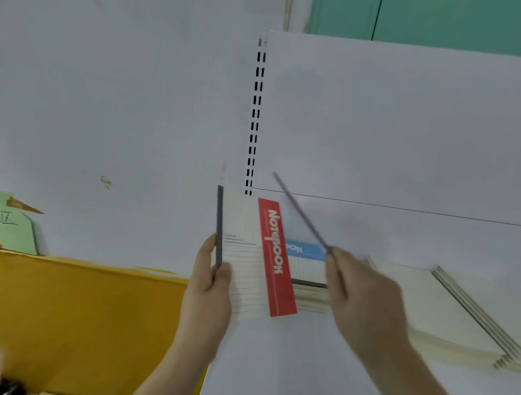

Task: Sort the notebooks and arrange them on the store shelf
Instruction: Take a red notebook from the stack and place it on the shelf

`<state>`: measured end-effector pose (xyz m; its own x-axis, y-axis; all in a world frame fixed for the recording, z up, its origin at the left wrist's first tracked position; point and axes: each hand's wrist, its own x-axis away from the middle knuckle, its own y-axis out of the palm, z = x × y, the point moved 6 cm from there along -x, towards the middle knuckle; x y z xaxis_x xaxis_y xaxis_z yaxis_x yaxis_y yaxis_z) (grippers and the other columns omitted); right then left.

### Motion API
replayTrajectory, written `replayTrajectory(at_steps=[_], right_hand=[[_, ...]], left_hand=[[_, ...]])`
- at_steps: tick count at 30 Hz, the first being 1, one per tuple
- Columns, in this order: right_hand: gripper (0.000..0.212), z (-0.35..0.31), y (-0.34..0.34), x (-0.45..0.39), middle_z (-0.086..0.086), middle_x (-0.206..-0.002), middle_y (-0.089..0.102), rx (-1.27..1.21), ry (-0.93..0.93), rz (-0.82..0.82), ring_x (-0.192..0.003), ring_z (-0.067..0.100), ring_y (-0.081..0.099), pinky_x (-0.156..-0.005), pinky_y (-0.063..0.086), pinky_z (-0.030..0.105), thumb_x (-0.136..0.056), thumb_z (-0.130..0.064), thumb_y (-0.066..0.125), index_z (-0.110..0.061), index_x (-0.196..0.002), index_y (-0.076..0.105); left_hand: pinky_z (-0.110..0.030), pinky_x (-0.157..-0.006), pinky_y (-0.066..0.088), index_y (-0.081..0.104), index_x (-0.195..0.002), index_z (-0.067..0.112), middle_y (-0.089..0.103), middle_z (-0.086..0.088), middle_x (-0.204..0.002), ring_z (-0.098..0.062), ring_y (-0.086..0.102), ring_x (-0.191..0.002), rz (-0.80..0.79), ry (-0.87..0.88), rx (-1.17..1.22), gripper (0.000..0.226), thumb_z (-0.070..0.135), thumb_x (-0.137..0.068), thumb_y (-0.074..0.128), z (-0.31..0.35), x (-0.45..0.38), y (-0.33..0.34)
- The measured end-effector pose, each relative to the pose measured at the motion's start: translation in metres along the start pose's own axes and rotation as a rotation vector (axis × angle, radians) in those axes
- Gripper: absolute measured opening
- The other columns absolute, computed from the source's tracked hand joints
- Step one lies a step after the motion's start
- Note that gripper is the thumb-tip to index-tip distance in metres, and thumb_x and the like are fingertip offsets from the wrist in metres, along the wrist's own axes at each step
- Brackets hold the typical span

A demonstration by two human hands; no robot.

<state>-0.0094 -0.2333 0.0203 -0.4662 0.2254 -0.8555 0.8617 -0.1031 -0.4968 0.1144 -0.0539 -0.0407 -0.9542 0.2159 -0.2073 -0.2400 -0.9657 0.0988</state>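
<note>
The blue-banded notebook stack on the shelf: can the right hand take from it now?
Probably not yet: the right hand already grips a thin notebook, although the blue-banded stack lies uncovered just beside it.

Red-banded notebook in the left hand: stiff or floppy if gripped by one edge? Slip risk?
The red-banded notebook is thin and probably light: the left hand pinches it at the dark spine alone. It stands flat without sagging, so likely fairly stiff at this size. The smooth-looking cover may slide; the stack on the shelf sits slightly fanned.
</note>
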Motion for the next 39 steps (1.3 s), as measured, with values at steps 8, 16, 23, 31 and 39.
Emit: replayTrajectory(at_steps=[8,16,23,31,39], right_hand=[[0.044,-0.071,0.042,0.061,0.004,-0.133,0.060,-0.131,-0.122,-0.162,-0.123,0.021,0.056,-0.096,0.050,0.041,-0.100,-0.039,0.037,-0.016,-0.126,0.064],[0.061,-0.019,0.023,0.052,-0.007,-0.160,0.016,-0.143,0.176,-0.259,-0.144,0.013,0.020,-0.112,0.033,0.039,-0.097,-0.057,0.022,-0.030,-0.151,0.022],[0.080,0.011,0.001,0.078,-0.031,-0.152,-0.018,-0.160,0.353,-0.433,-0.127,-0.022,0.005,-0.098,0.015,0.001,-0.079,-0.076,0.027,-0.051,-0.141,-0.018],[0.104,0.093,-0.082,0.105,-0.040,-0.145,-0.022,-0.008,0.433,-0.506,-0.119,-0.033,0.002,-0.095,0.008,-0.005,-0.067,-0.081,0.047,-0.050,-0.144,-0.016],[0.100,0.194,-0.186,0.153,-0.039,-0.144,0.001,0.137,0.683,-0.433,-0.120,-0.014,0.019,-0.108,0.026,0.019,-0.061,-0.081,0.044,-0.059,-0.134,-0.020]], left_hand=[[-0.027,-0.086,0.058,0.048,-0.129,0.057,0.069,0.024,-0.112,-0.004,0.066,-0.108,-0.128,-0.029,0.241,0.034,0.046,-0.098,0.039,0.003,0.014,0.039],[-0.033,-0.079,0.062,0.053,-0.131,0.045,0.070,0.017,-0.115,-0.011,0.066,-0.109,-0.106,0.095,0.236,0.036,0.024,-0.103,0.047,0.013,0.015,0.041],[-0.037,-0.080,0.062,0.049,-0.128,0.066,0.062,0.022,-0.126,-0.013,0.062,-0.115,-0.190,0.022,0.266,0.045,0.028,-0.105,0.042,0.001,0.022,0.075],[-0.036,-0.112,0.041,0.044,-0.138,0.058,0.056,0.027,-0.136,0.004,0.050,-0.128,-0.435,0.055,0.226,0.054,0.014,-0.108,0.038,0.001,0.078,0.163],[-0.014,-0.079,0.050,0.048,-0.135,0.056,0.068,0.024,-0.115,0.004,0.063,-0.104,-0.546,0.069,0.162,0.051,0.014,-0.107,0.040,0.016,0.165,0.286]])
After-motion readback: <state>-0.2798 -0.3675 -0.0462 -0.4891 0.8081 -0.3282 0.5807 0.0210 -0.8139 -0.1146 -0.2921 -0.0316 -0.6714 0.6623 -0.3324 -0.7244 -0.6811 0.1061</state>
